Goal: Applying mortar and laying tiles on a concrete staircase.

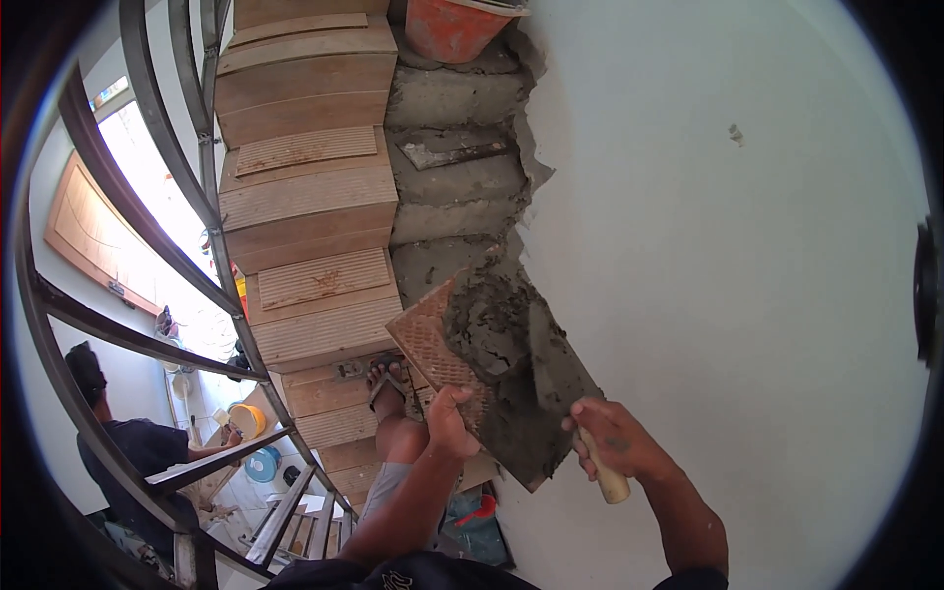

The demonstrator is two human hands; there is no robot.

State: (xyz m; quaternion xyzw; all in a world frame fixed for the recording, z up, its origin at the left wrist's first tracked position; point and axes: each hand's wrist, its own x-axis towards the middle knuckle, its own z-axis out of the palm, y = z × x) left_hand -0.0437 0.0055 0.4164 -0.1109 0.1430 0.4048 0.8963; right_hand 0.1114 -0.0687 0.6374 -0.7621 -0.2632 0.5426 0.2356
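Daylight floods in overexposed through the opening left of the tiled stairs [310, 226], leaving the white wall [728, 295] to their right evenly bright, while fisheye bending curves the dark railing [147, 118] toward a black rim.

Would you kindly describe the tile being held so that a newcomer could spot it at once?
Follow the staircase down to the person's sandalled foot. Just right of it, the left hand holds a square brown tile tilted, while the right hand grips a trowel. Unlike the laid step tiles, this one is lifted and half coated with wet grey mortar.
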